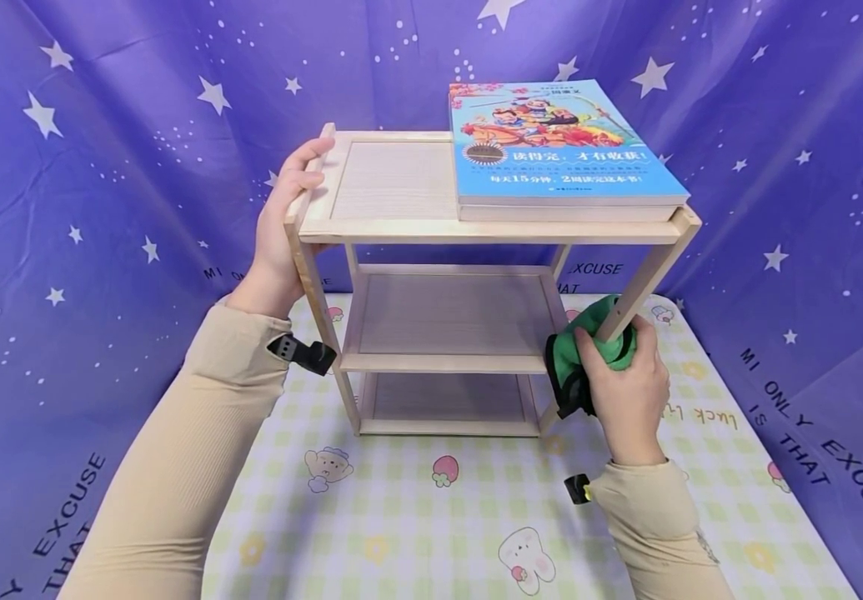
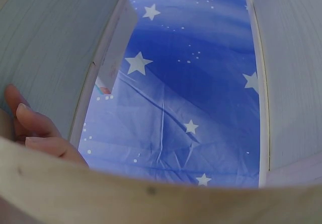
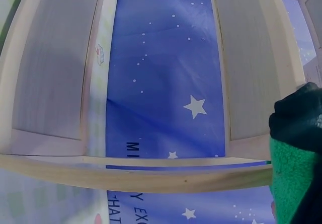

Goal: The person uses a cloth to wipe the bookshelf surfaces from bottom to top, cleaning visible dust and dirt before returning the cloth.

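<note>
A pale wooden three-tier shelf (image 1: 393,229) stands on the table. My left hand (image 1: 281,221) grips the left end of its top board, fingers over the raised edge; in the left wrist view, fingertips (image 2: 40,123) show beside a board. With my right hand (image 1: 629,387) I hold a green cloth (image 1: 569,354) with black edging, wrapped around the front right leg (image 1: 649,271). In the right wrist view the green cloth (image 3: 292,178) lies against the leg (image 3: 176,179) at the right side. That hand's fingers are mostly hidden there.
Books with a blue illustrated cover (image 1: 551,154) lie stacked on the right part of the top board. Below are a middle board (image 1: 461,312) and a bottom board (image 1: 449,398). A checkered tablecloth (image 1: 401,508) covers the table; a purple starry curtain (image 1: 138,158) surrounds it.
</note>
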Tool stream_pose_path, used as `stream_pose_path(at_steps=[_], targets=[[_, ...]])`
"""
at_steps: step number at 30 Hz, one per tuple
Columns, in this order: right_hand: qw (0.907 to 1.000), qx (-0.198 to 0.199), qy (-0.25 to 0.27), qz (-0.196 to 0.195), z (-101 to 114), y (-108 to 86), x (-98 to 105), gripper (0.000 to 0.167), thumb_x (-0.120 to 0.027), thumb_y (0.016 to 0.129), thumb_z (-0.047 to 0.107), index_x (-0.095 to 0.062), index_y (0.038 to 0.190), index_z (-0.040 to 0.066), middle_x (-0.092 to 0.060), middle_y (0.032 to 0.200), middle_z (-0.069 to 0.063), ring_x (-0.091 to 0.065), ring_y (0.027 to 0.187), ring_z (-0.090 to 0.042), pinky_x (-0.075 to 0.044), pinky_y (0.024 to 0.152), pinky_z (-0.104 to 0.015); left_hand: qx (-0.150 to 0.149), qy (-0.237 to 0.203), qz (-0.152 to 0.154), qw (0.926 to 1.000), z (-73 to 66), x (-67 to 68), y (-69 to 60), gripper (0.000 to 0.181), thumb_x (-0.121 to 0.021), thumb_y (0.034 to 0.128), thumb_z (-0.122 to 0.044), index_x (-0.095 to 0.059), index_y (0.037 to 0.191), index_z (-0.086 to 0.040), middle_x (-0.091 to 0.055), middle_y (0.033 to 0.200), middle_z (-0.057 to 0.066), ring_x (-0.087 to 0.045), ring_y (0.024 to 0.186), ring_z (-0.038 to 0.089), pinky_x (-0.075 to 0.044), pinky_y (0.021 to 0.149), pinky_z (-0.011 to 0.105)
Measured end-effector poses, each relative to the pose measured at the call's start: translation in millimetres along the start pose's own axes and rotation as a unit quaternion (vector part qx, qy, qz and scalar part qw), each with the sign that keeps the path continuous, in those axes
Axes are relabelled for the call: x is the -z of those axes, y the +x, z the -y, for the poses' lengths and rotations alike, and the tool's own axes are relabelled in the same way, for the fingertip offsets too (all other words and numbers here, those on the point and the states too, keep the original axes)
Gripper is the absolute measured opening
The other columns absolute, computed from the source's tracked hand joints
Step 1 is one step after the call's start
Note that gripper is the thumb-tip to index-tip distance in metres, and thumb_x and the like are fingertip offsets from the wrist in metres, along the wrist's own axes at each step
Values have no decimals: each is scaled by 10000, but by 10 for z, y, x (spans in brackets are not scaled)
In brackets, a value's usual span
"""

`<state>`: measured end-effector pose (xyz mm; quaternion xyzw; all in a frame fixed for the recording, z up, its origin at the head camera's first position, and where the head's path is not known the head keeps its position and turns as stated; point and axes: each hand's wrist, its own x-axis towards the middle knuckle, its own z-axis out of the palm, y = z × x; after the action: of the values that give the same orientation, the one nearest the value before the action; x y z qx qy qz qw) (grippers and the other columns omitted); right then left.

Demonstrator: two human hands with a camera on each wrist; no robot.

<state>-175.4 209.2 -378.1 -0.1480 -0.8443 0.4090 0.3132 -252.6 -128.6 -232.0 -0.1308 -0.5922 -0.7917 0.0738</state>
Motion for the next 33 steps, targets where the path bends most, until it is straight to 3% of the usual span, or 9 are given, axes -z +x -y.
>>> stream_pose_path(at_steps=[8,19,26,33], targets=[[9993,-202,315,91,-51,-18,0,620,-727,838,463,-520,1365,211,-667,1195,-193,-611,1062,-352,-386,831,-421,-162,51,137,9998,37,21,-1,432,-404,926,-210,-496,1348,-206,-281,1606,-158,-337,1301,219,-300,941,370],[9980,-272,566,-23,-76,-53,-28,631,-748,827,454,-526,1366,212,-652,1250,-160,-590,1132,-300,-391,893,-459,-17,49,33,10000,10,10,-4,460,-396,927,-216,-487,1377,-202,-331,1568,-166,-361,1268,221,-311,920,373],[9976,-276,641,-46,-98,-71,-34,642,-742,834,454,-516,1393,235,-640,1276,-177,-584,1150,-314,-397,907,-469,-174,54,95,9998,38,27,15,421,-403,920,-216,-509,1328,-220,-284,1610,-90,-357,1252,226,-321,898,359],[9974,-242,674,-87,-116,-82,-38,642,-745,835,448,-516,1399,244,-637,1282,-170,-586,1143,-307,-400,896,-443,-123,38,65,9999,31,23,25,447,-407,913,-220,-508,1348,-214,-300,1593,-33,-371,1223,230,-332,892,361]])
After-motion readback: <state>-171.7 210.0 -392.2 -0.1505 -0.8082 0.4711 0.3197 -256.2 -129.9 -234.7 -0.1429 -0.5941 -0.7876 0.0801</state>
